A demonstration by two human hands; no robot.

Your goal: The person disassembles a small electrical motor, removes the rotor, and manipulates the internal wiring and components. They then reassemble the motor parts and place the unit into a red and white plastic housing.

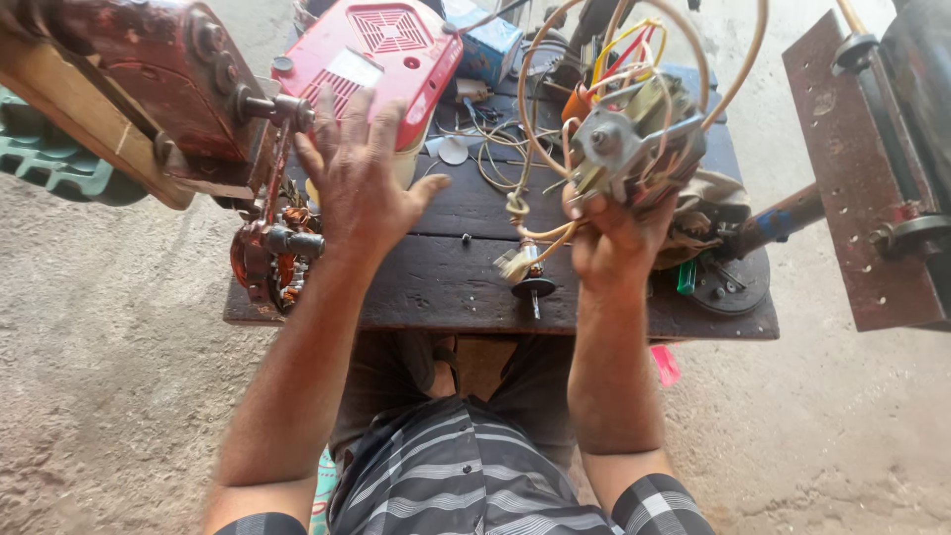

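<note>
My right hand grips a grey metal switch unit with cream, yellow and red wires looping from it, held above the dark wooden table. A small knob on a shaft dangles from the wires near the table's front edge. My left hand is raised over the table's left side with fingers spread and nothing in it, just in front of a red plastic appliance casing. A copper-wound motor stator sits below that hand at the table's left edge.
A rusty red metal machine on a wooden beam overhangs at upper left. Another rusty metal plate stands at the right. A blue box, loose wires, a round black disc and a cloth crowd the table. Concrete floor surrounds it.
</note>
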